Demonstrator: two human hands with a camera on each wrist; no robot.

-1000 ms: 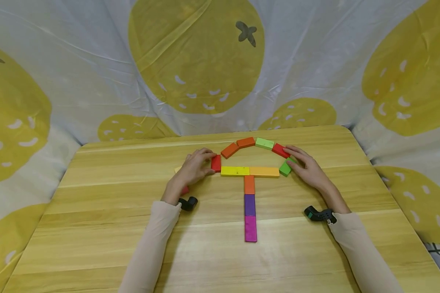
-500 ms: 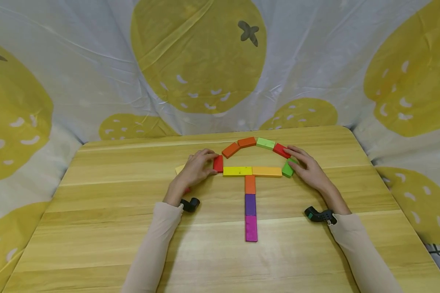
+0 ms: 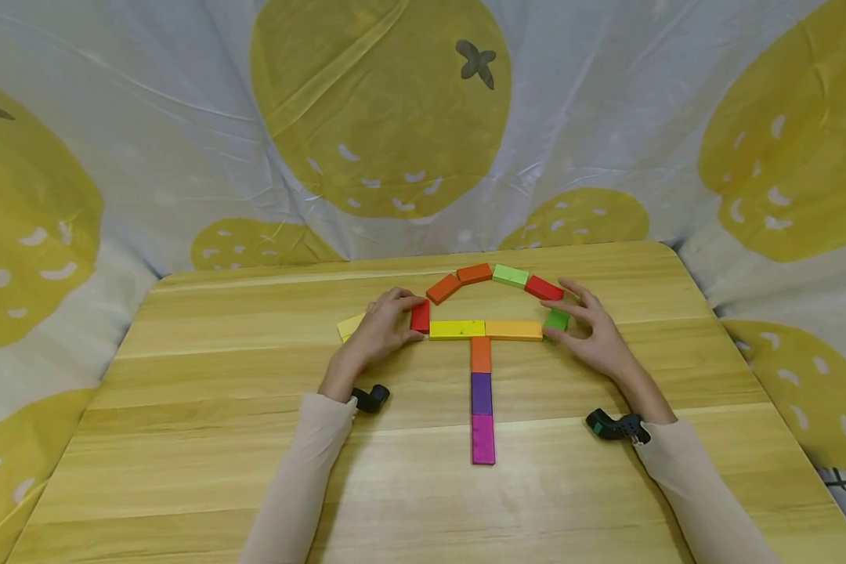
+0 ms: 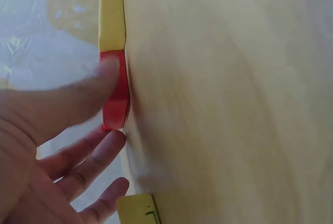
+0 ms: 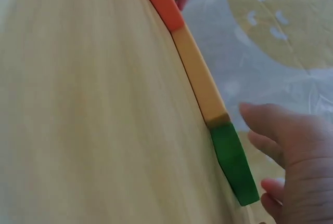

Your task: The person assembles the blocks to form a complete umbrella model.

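My left hand [image 3: 381, 330] pinches a red block [image 3: 420, 316] upright at the left end of a yellow block [image 3: 457, 330]; in the left wrist view the thumb lies over this red block [image 4: 115, 110]. At the other end, my right hand [image 3: 595, 333] is spread around a green block [image 3: 556, 320], thumb and fingers loose; the right wrist view shows the thumb apart from the green block [image 5: 234, 164]. The green block adjoins a light orange block [image 3: 513, 330]. Above the right fingers lies another red block [image 3: 544, 288].
Two orange blocks [image 3: 443, 289] and a light green block [image 3: 511, 276] continue the arch. Below the bar run orange, purple [image 3: 481, 394] and magenta [image 3: 482, 439] blocks. Pale yellow blocks [image 3: 349, 326] lie partly behind my left hand. A patterned cloth [image 3: 381, 117] hangs behind the table [image 3: 183, 439].
My right fingers have come off the right-hand red block and spread around the green block. My left hand has shifted slightly, uncovering more pale yellow; it still holds its red block.
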